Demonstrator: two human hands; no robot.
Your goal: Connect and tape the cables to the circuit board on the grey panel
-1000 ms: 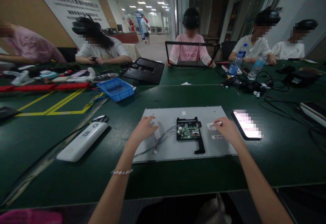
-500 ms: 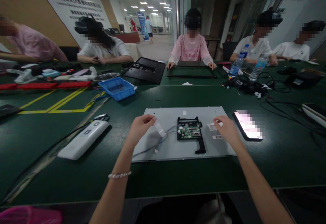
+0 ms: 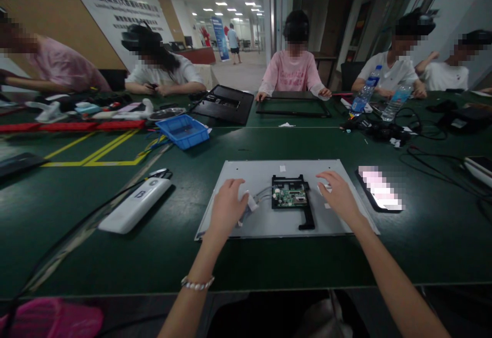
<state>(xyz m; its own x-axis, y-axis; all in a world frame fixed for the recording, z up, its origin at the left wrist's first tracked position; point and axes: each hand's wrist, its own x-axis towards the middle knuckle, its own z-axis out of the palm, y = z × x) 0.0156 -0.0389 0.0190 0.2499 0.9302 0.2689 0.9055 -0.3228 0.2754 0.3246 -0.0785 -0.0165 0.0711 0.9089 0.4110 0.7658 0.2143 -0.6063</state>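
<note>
A flat grey panel (image 3: 261, 171) lies on the green table in front of me. On its middle sits a black bracket (image 3: 307, 217) around a green circuit board (image 3: 290, 198), with thin grey cables (image 3: 265, 193) running left from it. My left hand (image 3: 228, 202) is over the panel's left part, fingers apart, with a strip of white tape (image 3: 252, 202) beside its thumb and over the cables. My right hand (image 3: 338, 197) hovers above the panel's right part with thumb and fingers apart, partly hiding a white label.
A phone (image 3: 380, 189) lies right of the panel, a white power bank (image 3: 136, 205) left. Beyond are a blue tray (image 3: 182, 130), a black frame (image 3: 294, 114), a black cover (image 3: 225, 103) and water bottles (image 3: 367, 89). Several people sit across the table.
My left hand has opened from its pinch on the white tape, which now rests lower by the cables. The fingers of my right hand have spread. The view has shifted slightly.
</note>
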